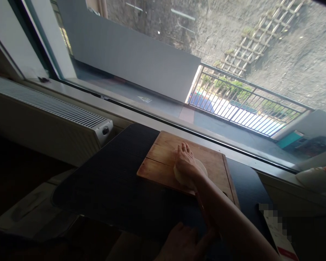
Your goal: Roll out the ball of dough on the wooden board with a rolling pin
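On a wooden cutting board [163,152] lies a round, flattened pale piece of dough [201,167]. My right hand [186,161] rests palm down on the dough, fingers stretched out toward the window and covering much of it. Below, in deep shadow near the table's front edge, is my left hand [183,241]. Its fingers reach to the lower end of a thin reddish stick [200,203]. That stick runs up toward the board and is partly hidden by my right forearm; its exact kind does not show.
The board sits on a dark table [108,177] with rounded corners, against the window sill [141,119]. A white radiator [57,116] stands at left. A white, partly blurred-out box [278,232] is at lower right. Outside the glass is a metal railing [241,98].
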Motion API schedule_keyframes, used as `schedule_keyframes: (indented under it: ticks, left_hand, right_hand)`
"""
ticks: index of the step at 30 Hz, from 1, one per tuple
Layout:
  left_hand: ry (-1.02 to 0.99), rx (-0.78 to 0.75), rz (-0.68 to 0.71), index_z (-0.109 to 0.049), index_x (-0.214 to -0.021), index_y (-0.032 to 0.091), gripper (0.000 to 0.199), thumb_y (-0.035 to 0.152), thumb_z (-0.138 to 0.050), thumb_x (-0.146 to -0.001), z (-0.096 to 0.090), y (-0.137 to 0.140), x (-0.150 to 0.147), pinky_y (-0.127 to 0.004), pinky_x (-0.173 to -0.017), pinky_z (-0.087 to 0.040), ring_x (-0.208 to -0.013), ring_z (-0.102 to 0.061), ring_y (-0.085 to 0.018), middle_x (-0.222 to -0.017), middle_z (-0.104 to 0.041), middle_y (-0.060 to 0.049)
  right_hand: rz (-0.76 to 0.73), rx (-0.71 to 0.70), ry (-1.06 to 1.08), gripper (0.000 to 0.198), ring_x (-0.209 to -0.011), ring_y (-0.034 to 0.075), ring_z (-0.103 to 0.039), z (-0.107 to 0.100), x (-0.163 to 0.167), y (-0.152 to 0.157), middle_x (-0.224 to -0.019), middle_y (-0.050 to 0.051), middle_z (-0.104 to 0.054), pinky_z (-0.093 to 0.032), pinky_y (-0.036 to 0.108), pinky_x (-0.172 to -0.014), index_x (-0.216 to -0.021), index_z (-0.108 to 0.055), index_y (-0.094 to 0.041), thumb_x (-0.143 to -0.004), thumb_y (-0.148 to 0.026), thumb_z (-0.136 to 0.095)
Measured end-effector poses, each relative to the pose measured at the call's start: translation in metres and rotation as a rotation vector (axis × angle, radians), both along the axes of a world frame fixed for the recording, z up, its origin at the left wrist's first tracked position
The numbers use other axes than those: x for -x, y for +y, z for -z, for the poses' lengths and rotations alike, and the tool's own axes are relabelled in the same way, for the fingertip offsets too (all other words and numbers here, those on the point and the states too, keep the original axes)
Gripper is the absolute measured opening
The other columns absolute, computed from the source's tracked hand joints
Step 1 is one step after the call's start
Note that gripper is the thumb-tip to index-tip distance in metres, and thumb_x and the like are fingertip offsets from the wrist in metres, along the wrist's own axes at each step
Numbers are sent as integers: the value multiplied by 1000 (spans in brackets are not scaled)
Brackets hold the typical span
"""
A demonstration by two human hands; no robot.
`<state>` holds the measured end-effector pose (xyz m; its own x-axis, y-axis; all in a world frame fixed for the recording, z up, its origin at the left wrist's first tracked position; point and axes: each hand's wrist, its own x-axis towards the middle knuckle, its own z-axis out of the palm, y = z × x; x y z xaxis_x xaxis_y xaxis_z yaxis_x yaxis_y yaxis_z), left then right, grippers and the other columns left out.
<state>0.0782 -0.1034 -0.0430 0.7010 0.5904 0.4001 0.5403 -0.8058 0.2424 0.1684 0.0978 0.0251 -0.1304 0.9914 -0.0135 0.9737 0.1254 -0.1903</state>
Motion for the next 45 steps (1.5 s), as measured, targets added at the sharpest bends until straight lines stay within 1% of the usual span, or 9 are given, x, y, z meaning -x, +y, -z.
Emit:
schedule_keyframes:
  ticks: [5, 9, 12, 16, 20, 23, 32, 41, 45]
  left_hand:
    - [-27, 98, 31, -56, -105, 25, 24, 30, -53, -81, -14, 16, 25, -29, -59, -41, -60, -57, -15, -71, -61, 1]
    - [-112, 206, -234, -56, -106, 21, 26, 17, -37, -89, -57, 60, 36, -32, -79, -45, -89, -58, -17, -96, -61, -4]
    - [-128, 97, -176, -48, -123, 18, 35, 22, -31, -93, -84, 104, 6, -35, -98, -36, -115, -47, -18, -121, -55, -7]
    - [92, 85, 8, -55, -116, 17, 34, 30, -33, -93, -91, 165, -59, -41, -110, -20, -127, -37, -20, -129, -54, -6]
    - [198, 118, 15, -62, -103, 16, 34, 30, -34, -92, -88, 216, -96, -48, -110, -17, -124, -42, -24, -120, -60, -8]
    - [260, 123, 27, -64, -97, 17, 34, 30, -34, -92, -89, 230, -86, -46, -109, -20, -122, -44, -23, -114, -64, -8]
    - [276, 18, -139, -34, -138, 13, 50, 35, -22, -95, -78, 168, 28, -43, -112, -14, -136, -25, -21, -145, -35, -10]
    - [386, 95, -67, -62, -99, 16, 34, 42, -42, -91, -95, 238, -76, -44, -98, -36, -107, -55, -21, -111, -63, -8]
    - [340, 72, -81, -56, -115, 17, 39, 38, -30, -95, -90, 231, -68, -44, -103, -31, -119, -48, -20, -124, -57, -9]
  right_hand:
    - [-96, -23, 32, 61, -139, 22, -12, -13, -24, -22, -150, 14, -20, -20, 39, -111, -143, -22, -10, -84, -16, -36]
    - [-98, -181, 46, 73, -136, 24, -23, -3, -63, -92, -147, 12, -27, -30, 45, -107, -146, -12, -19, -80, -21, -45]
    - [-68, -290, -62, 72, -133, 30, -30, 15, -87, -156, -146, 12, -29, -36, 51, -101, -145, -16, -24, -80, -25, -49]
    - [23, -354, -81, 66, -116, 29, -52, 33, -103, -205, -136, 11, -45, -51, 44, -84, -144, -18, -28, -84, -27, -46]
    - [140, -380, 11, 58, -106, 25, -57, 26, -105, -207, -122, 9, -56, -53, 40, -82, -142, -21, -26, -87, -25, -41]
    - [126, -396, 66, 55, -105, 25, -56, 15, -109, -202, -120, 7, -56, -51, 40, -84, -140, -26, -28, -87, -23, -41]
    - [107, -360, 182, 50, -105, 21, -54, 8, -119, -200, -122, 4, -55, -49, 37, -87, -137, -34, -32, -89, -18, -36]
    - [222, -359, 95, 36, -96, 22, -56, 8, -143, -159, -108, 6, -63, -46, 37, -82, -125, -49, -23, -90, -27, -41]
    - [200, -389, 106, 42, -101, 21, -55, 11, -139, -171, -118, 5, -58, -46, 36, -83, -132, -42, -26, -91, -22, -37]
